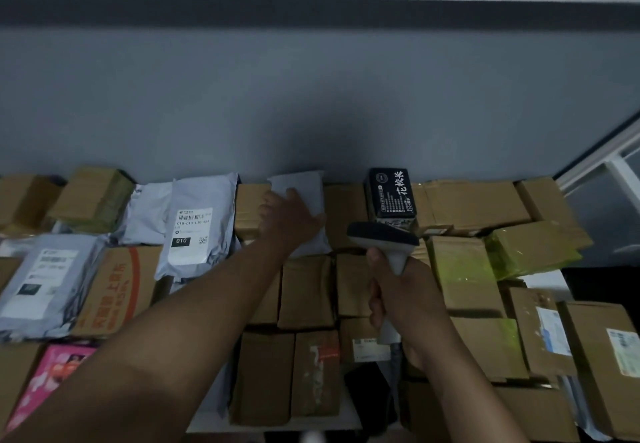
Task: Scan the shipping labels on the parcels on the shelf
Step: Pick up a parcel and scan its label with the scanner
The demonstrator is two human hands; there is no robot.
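A person leans over a shelf (547, 279) packed edge to edge with parcels, seen from a camera on their head. The left hand (289, 219) reaches to the back row and rests, fingers spread and fairly straight, on a plain grey plastic mailer bag (301, 188) that leans near the grey wall; whether the thumb hooks its edge cannot be told. No label shows on the bag's visible face.

The right hand (391, 290) is wrapped around the pale handle of a handheld barcode scanner with a dark head (382, 236), held just to the right of the left hand, its head pointing roughly toward the back row.

Left of the left hand lies a second grey mailer with a white shipping label marked "010" (192, 231). Just beyond the scanner stands a black printed carton with white characters (391, 193). Brown cardboard boxes (306, 292) fill the space below and between both arms, and yellow-green wrapped parcels (533, 248) sit to the right of the right hand.

The step in hand looks like readying the plain grey bag for scanning — probably turning or lifting it to find its label. The next move likely calls for exposing that label, then aiming the scanner head squarely at the barcode.
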